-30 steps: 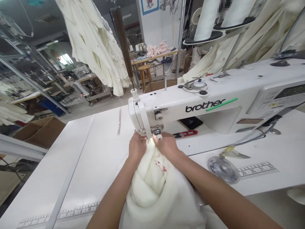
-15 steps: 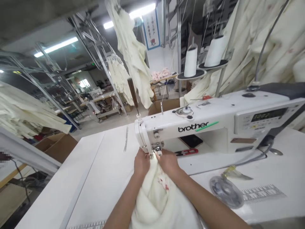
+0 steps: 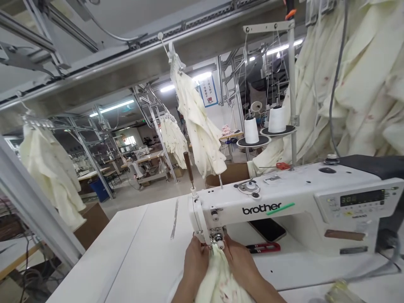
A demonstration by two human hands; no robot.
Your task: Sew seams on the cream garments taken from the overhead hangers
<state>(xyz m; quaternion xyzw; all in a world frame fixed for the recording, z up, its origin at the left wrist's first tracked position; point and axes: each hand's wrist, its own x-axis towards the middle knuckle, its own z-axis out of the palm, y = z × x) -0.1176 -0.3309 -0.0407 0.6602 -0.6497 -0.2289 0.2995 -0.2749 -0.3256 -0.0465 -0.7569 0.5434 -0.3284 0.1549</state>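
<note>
A white sewing machine [image 3: 284, 206] stands on the white table [image 3: 139, 256]. Its needle area [image 3: 217, 240] is right above my hands. My left hand [image 3: 195, 263] and my right hand [image 3: 241, 263] are both closed on a bunched cream fabric piece [image 3: 219, 280] with small red prints, held up against the presser foot. The left hand grips its left side, the right hand its right side. The lower part of the fabric and both forearms are cut off by the frame's bottom edge.
A red thread snipper [image 3: 263, 248] and a dark phone [image 3: 268, 229] lie under the machine arm. Two white thread cones [image 3: 265, 124] stand on a rack behind. Cream garments [image 3: 202, 126] hang from overhead rails; more hang at right [image 3: 362, 92]. Cardboard boxes [image 3: 91, 223] sit left.
The view has tilted upward, so hands and fabric now sit at the bottom edge. Both hands keep their grip on the fabric at the needle.
</note>
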